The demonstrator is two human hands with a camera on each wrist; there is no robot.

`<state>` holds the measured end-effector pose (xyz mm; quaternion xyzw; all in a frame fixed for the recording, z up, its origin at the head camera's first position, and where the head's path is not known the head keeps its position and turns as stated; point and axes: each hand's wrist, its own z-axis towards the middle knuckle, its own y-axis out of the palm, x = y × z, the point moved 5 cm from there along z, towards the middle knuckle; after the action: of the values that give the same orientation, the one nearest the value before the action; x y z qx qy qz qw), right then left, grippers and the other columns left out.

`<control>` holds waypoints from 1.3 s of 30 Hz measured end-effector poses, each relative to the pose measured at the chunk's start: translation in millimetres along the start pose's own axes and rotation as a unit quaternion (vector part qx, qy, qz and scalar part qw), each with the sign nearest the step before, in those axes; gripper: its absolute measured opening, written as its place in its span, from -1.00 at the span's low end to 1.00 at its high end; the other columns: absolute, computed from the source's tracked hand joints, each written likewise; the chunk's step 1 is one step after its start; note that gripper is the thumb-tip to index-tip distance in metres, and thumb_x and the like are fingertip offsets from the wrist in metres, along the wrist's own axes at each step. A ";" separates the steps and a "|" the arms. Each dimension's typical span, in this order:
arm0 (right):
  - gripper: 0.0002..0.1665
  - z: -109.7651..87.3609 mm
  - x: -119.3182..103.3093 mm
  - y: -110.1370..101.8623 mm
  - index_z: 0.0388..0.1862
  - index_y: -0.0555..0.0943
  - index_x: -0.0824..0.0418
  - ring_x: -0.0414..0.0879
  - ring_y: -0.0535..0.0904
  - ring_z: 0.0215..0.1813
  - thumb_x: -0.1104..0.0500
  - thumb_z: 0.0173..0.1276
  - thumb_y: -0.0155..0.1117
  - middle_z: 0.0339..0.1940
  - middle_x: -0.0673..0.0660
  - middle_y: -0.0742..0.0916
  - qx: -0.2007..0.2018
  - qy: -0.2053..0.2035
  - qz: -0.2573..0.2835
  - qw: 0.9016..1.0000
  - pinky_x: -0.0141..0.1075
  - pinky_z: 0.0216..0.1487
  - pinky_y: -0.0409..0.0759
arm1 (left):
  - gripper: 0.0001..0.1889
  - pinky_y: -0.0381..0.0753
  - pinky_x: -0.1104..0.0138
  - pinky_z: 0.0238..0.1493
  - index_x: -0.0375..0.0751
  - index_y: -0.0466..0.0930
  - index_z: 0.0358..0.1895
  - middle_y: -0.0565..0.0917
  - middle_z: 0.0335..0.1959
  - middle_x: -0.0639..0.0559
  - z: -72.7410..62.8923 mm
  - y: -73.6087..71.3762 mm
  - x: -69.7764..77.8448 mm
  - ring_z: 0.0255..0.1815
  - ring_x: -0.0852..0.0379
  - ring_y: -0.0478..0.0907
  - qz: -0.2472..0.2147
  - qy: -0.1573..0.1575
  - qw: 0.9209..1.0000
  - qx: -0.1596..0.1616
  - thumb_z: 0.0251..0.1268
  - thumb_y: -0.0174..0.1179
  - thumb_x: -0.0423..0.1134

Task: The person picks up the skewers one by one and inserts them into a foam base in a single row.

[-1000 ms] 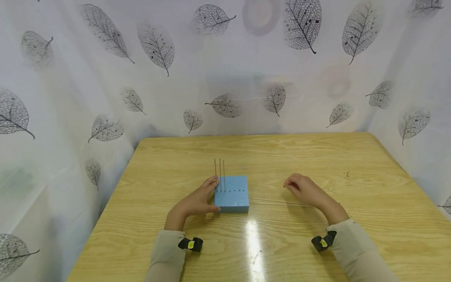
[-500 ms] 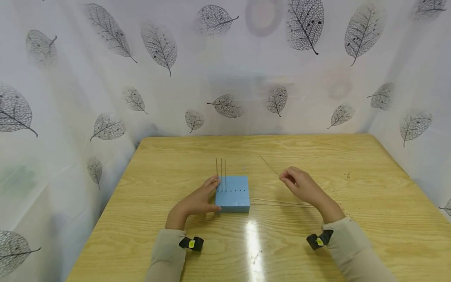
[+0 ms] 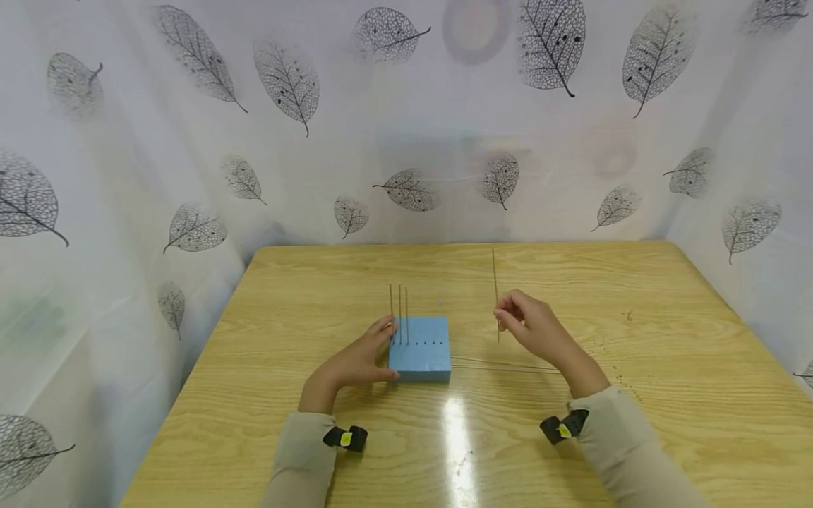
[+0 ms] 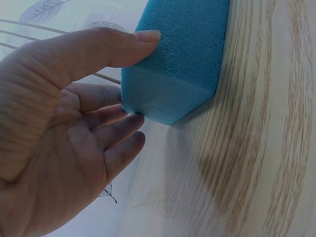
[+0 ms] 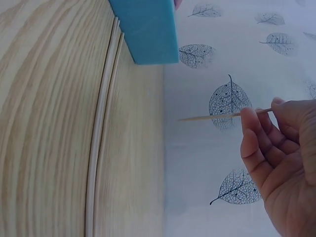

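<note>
Pinching a thin stick (image 3: 495,279) nearly upright, our right hand (image 3: 532,326) sits right of centre in the head view, while our left hand (image 3: 352,363) grips the left side of the blue block (image 3: 427,358) at centre. Three standing sticks (image 3: 400,310) rise from it beside that hand; loose sticks (image 5: 94,148) lie just right of the block. Glare (image 3: 459,451) streaks the wood-grained table (image 3: 286,282), lower centre; leaf-printed sheeting (image 3: 444,106) fills the upper frame.

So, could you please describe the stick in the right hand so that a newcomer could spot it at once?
On the wooden table sits a blue block. To its right, the right hand pinches a thin stick, roughly upright. It alone is held: three sticks stand in the block, and loose sticks lie flat.
</note>
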<state>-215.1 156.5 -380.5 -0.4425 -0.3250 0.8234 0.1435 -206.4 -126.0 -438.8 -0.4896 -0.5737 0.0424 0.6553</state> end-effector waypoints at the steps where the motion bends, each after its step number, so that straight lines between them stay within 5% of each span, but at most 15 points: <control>1: -0.96 1.4 -1.5 1.1 -0.30 0.47 0.28 -0.29 0.49 -0.48 0.34 0.39 0.12 -0.51 0.02 0.59 0.000 -0.003 0.004 1.000 -0.39 -0.54 0.46 | -0.05 0.12 0.00 0.38 -0.28 -0.11 0.50 -0.19 0.53 -0.16 0.1 0.1 -0.4 0.51 -0.12 -0.15 0.001 0.000 1.000 0.001 0.16 0.33 -0.20; 9: -0.97 14.3 -15.7 10.5 -0.27 0.46 0.29 -0.26 0.55 -0.46 0.38 0.38 0.11 -0.48 0.04 0.61 0.001 -0.022 0.033 0.999 -0.37 -0.49 0.53 | -0.04 0.10 0.02 0.40 -0.25 -0.12 0.50 -0.20 0.54 -0.14 0.6 0.0 -1.6 0.51 -0.10 -0.16 0.002 -0.005 1.000 -0.001 0.16 0.33 -0.20; 17: -0.97 25.4 -27.0 22.6 -0.26 0.46 0.35 -0.02 0.62 -0.43 0.41 0.36 0.12 -0.45 0.10 0.63 -0.001 -0.031 0.066 0.997 -0.35 -0.40 0.60 | -0.04 0.10 0.02 0.39 -0.29 -0.10 0.49 -0.17 0.53 -0.17 -0.4 -1.1 0.7 0.51 -0.12 -0.14 0.008 0.002 1.000 0.003 0.14 0.35 -0.21; 39: -0.96 48.1 -53.2 69.0 -0.25 0.47 0.38 0.02 0.63 -0.42 0.44 0.33 0.13 -0.42 0.17 0.65 -0.018 -0.083 0.109 0.990 -0.34 -0.39 0.61 | -0.05 0.09 0.01 0.40 -0.31 -0.07 0.49 -0.13 0.53 -0.19 1.7 -1.5 -1.1 0.50 -0.13 -0.12 0.004 0.005 1.000 0.007 0.12 0.36 -0.21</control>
<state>-221.0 57.4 -373.3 -0.4079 -0.3005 0.8620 0.0172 -208.9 -126.4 -438.7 -0.4874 -0.5681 0.0470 0.6615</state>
